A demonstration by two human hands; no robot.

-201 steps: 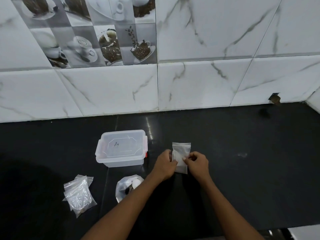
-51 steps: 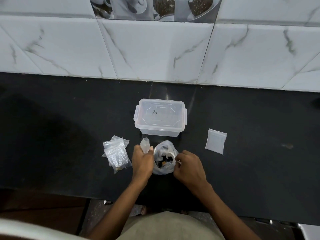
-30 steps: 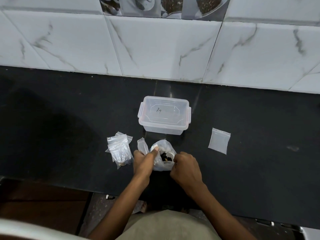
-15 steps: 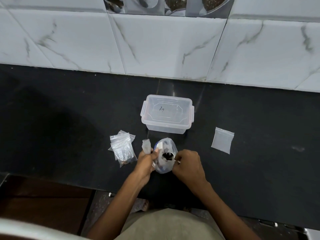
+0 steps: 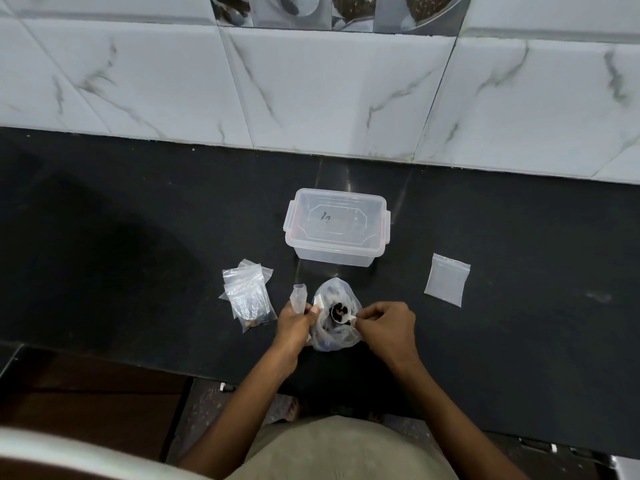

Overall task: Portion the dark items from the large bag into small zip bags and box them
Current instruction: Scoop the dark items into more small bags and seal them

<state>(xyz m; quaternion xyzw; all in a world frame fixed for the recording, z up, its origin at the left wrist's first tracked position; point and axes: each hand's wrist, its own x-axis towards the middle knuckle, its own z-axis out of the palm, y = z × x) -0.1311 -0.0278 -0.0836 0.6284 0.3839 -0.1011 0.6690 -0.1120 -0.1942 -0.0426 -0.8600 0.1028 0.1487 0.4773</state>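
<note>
Large bag (image 5: 334,327) in left hand (image 5: 294,323) grip with small zip bag (image 5: 299,297), scoop (image 5: 341,313) pinched by right hand (image 5: 388,325)

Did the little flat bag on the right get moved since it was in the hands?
Yes. The small zip bag now lies alone on the counter, right of the lidded box, away from both hands.
</note>
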